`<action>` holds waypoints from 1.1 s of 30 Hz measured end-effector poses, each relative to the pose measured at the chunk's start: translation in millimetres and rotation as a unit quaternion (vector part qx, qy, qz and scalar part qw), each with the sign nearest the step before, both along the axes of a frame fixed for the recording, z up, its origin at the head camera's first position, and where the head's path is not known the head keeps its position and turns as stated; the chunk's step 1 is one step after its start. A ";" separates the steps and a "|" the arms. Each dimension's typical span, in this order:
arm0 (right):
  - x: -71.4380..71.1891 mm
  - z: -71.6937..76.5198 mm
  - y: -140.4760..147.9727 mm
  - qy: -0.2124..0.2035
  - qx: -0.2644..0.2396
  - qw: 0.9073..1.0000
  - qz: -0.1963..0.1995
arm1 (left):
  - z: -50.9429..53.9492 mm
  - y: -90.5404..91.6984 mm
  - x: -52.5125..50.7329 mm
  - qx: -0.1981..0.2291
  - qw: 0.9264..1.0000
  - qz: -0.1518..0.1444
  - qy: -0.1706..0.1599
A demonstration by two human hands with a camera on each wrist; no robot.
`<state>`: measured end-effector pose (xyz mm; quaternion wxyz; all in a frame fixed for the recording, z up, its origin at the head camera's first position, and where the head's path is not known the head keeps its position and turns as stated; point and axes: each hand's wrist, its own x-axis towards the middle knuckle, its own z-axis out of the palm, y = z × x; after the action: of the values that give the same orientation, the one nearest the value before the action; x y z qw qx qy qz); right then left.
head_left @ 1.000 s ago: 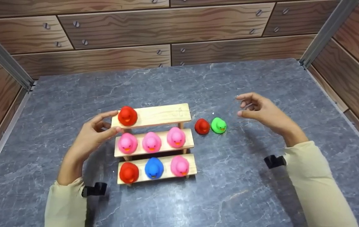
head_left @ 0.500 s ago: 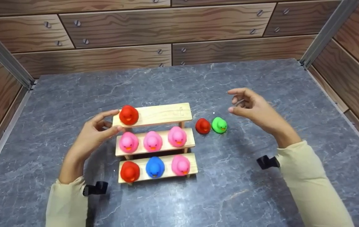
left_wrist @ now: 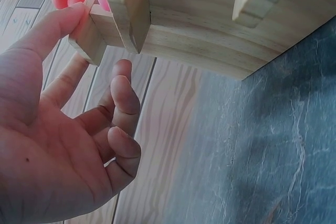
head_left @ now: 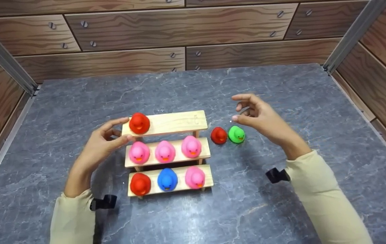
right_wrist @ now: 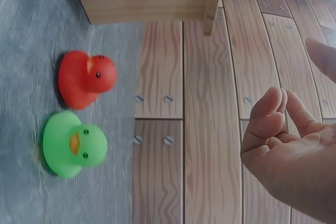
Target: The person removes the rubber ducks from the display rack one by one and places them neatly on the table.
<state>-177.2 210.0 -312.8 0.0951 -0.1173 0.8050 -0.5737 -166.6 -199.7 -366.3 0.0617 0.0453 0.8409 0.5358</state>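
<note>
A three-step wooden stand [head_left: 176,122] carries rubber ducks. One red duck [head_left: 139,123] sits at the left end of its top step. Three pink ducks [head_left: 165,151] line the middle step; on the bottom one stand a red, a blue duck [head_left: 167,179] and a pink. My left hand [head_left: 103,144] pinches the top step's left end between thumb and index finger, its other fingers loosely bent below. Right of the stand, a second red duck [right_wrist: 84,78] and a green duck [right_wrist: 72,144] rest on the table. Above and behind them hovers my right hand [head_left: 259,117], fingers loosely bent, holding nothing.
The grey marbled table [head_left: 281,217] is bounded by wood-patterned panels [head_left: 179,30] at the back and both sides. Metal posts [head_left: 349,37] stand in the back corners. A black wrist mount [head_left: 277,175] sticks out from each sleeve.
My right hand has moved left, coming nearer to the loose red and green ducks. The left hand keeps its pinch on the stand, and the ducks stay in place.
</note>
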 end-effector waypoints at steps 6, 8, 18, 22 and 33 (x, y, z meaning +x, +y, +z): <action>1.2 -6.4 -16.0 -0.010 -0.002 1.000 0.015 | 0.2 -1.4 0.2 -0.002 1.000 -0.003 -0.006; 2.1 -7.3 -21.1 -0.008 -0.006 1.000 0.020 | 0.3 -1.8 0.7 -0.006 1.000 -0.004 -0.006; 4.5 -6.3 -48.4 0.006 -0.023 0.999 0.026 | -0.3 -1.6 0.3 -0.010 1.000 -0.005 0.000; 6.9 -4.3 -60.4 0.000 -0.047 0.999 0.026 | -0.4 -1.6 0.7 -0.010 1.000 -0.004 0.000; 10.5 -0.3 -91.3 -0.009 -0.067 0.996 0.059 | 0.8 -1.0 0.0 -0.020 1.000 -0.002 0.000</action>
<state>-166.8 118.7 -313.1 0.1279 -0.1657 0.7553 -0.6210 -166.6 -200.7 -365.5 0.0636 0.0463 0.8512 0.5189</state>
